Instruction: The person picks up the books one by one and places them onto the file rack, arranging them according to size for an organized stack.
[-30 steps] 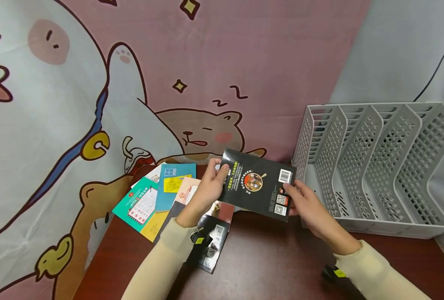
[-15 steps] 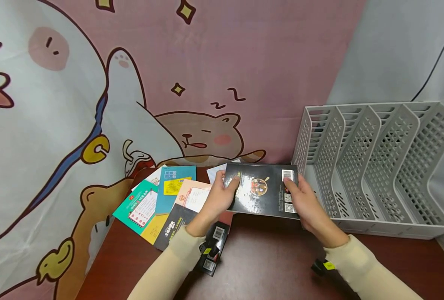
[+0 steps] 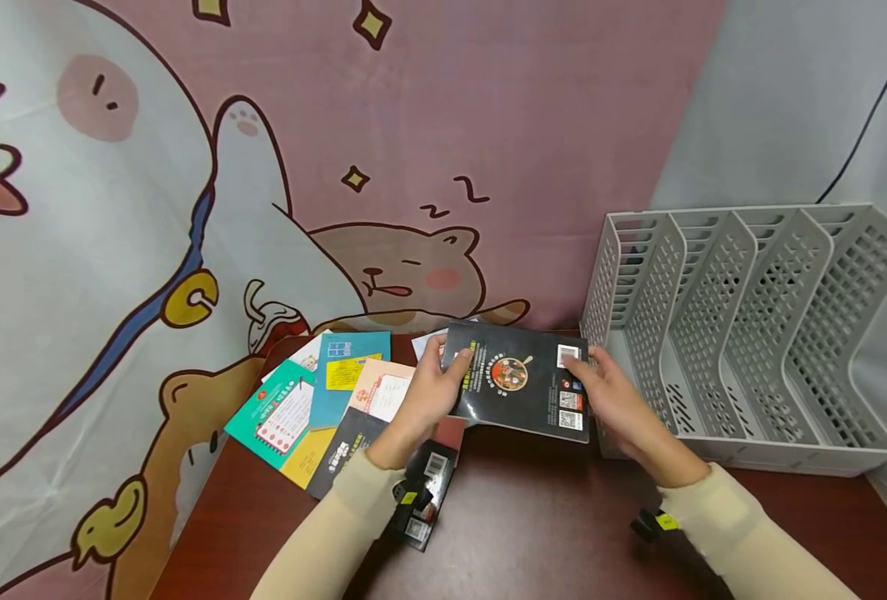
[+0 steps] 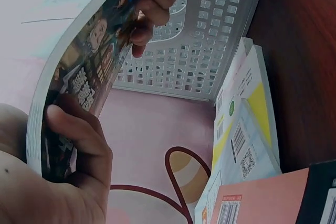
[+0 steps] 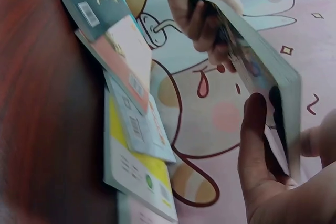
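Note:
A black book [image 3: 522, 396] is held above the table, its back cover with barcode and QR codes facing up in the head view. My left hand [image 3: 432, 387] grips its left end, thumb on top. At the opposite end my right hand [image 3: 623, 404] pinches the book near the barcode. From below, the left wrist view shows the book's pictured front cover [image 4: 94, 51] and curled fingers at both ends. In the right wrist view the page edges [image 5: 262, 51] show between the two hands.
Several books lie overlapped at left, among them a green one [image 3: 282, 408], a blue one [image 3: 349, 400] and another black one [image 3: 353, 446]. A grey slotted file rack [image 3: 751, 450] stands at the right of the brown table [image 3: 533, 533], before a cartoon-printed curtain [image 3: 563, 125].
The black book came down and levelled between one second and half a second ago, then shifted slightly left with a small tilt. Both hands have kept hold of it.

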### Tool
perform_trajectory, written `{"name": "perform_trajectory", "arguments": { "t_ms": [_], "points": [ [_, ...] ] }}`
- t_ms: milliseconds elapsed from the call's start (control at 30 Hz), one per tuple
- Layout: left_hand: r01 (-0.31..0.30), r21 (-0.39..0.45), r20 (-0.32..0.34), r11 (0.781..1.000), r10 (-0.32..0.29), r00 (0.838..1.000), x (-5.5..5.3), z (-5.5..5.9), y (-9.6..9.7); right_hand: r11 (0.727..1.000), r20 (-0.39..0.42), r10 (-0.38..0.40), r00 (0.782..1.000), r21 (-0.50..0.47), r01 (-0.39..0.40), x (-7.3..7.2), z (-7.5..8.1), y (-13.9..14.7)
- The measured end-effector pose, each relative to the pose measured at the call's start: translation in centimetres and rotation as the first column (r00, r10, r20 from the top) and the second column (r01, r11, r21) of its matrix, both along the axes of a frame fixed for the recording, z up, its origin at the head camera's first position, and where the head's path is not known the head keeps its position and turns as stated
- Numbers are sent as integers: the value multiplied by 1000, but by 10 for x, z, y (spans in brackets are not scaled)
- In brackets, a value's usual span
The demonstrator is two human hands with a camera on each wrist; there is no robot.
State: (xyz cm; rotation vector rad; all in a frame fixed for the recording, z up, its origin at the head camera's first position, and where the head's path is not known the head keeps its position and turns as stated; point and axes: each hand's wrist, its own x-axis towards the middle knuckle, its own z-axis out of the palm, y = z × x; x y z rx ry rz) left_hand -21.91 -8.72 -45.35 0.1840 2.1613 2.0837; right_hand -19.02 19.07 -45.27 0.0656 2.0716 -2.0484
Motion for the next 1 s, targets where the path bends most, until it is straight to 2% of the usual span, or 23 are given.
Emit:
{"name": "perform_trajectory", "arguments": {
  "t_ms": [67,167,267,367,467,633,767,833,900,1000],
  "points": [
    [22,17,16,1000,-22,1000,-2,0,-2,999,-8,11,1000,43,-10,-4,4,5],
    [48,0,6,999,-48,999,-4,0,-5,995,-32,46,998,95,-43,-10,12,12],
    [46,-80,-30,996,-49,998,-7,1,-8,986,-47,114,992,130,-107,-17,19,19],
    [49,-171,-38,984,-57,998,-9,5,-11,970,-37,212,977,129,-205,-24,24,25],
    [96,-219,-18,971,-102,995,-12,7,-14,940,10,325,946,102,-324,-30,25,28],
    [190,-251,-1,949,-196,981,-20,4,-19,862,58,502,863,49,-504,-36,21,28],
    [253,-271,0,929,-263,965,-26,1,-23,805,85,590,803,15,-594,-37,17,26],
    [302,-254,18,919,-308,951,-28,0,-25,785,107,617,780,-5,-620,-35,16,23],
    [342,-226,39,912,-343,939,-30,-1,-27,777,104,628,771,-15,-630,-32,15,19],
    [374,-220,51,901,-372,927,-31,-1,-30,787,77,615,785,-6,-616,-27,12,14]
  ]
}}
